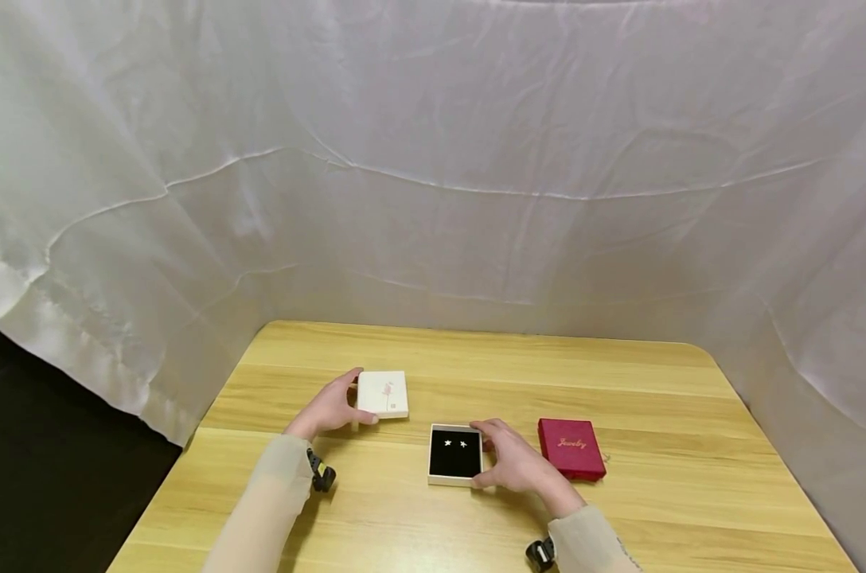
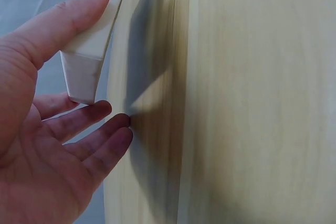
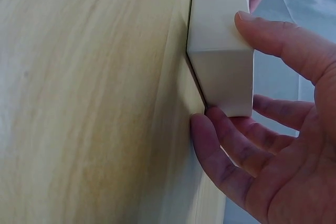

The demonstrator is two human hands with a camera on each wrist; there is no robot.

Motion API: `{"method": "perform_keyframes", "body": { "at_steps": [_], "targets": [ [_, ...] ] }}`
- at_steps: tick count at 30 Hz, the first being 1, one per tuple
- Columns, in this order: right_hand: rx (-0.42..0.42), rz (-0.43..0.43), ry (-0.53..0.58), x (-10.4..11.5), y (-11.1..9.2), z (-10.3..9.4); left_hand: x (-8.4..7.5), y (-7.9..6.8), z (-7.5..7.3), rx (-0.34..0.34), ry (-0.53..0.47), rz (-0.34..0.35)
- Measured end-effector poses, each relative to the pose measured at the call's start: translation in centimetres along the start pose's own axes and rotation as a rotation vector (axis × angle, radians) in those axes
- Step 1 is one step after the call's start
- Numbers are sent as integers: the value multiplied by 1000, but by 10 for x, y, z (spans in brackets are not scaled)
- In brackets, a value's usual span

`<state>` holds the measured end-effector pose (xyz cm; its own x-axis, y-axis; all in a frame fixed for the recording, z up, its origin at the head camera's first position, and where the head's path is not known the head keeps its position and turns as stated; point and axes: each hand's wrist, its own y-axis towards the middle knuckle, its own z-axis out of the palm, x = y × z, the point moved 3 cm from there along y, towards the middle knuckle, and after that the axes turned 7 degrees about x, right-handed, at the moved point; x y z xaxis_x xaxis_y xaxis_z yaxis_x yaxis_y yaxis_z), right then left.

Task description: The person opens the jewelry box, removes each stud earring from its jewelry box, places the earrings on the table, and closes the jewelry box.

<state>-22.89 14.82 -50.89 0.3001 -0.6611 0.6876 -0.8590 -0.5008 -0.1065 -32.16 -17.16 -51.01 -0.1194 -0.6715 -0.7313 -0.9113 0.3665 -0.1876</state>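
Note:
My left hand (image 1: 333, 407) grips a square white lid (image 1: 377, 393) with a small pink print, thumb on its near edge and fingers at the far side. In the left wrist view the lid (image 2: 82, 72) leans over its shadow, and the other fingers spread below it. My right hand (image 1: 516, 461) holds the right side of an open white jewelry box (image 1: 450, 481), with the thumb at the near corner and fingertips at the far one. Inside lies a black pad (image 1: 447, 465) bearing two small star-shaped earrings (image 1: 448, 442). The box (image 3: 220, 80) rests on the wood in the right wrist view.
A red jewelry box (image 1: 572, 446) with gold lettering stands just right of my right hand. The wooden table (image 1: 655, 517) has rounded far corners, and pale cloth (image 1: 476, 239) hangs behind it and at its sides.

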Motion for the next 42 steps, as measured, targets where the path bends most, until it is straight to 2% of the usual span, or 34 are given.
{"method": "perform_keyframes", "body": {
  "at_steps": [10,23,31,42],
  "targets": [
    [6,6,3,0,0,0,4,8,-3,17,81,7],
    [13,-7,4,1,-1,0,7,11,-5,31,163,-31],
    [8,-8,-4,0,-1,0,8,9,-5,31,143,-60],
    [4,-14,20,0,-3,1,8,3,-4,-5,94,-35]
  ]
}}
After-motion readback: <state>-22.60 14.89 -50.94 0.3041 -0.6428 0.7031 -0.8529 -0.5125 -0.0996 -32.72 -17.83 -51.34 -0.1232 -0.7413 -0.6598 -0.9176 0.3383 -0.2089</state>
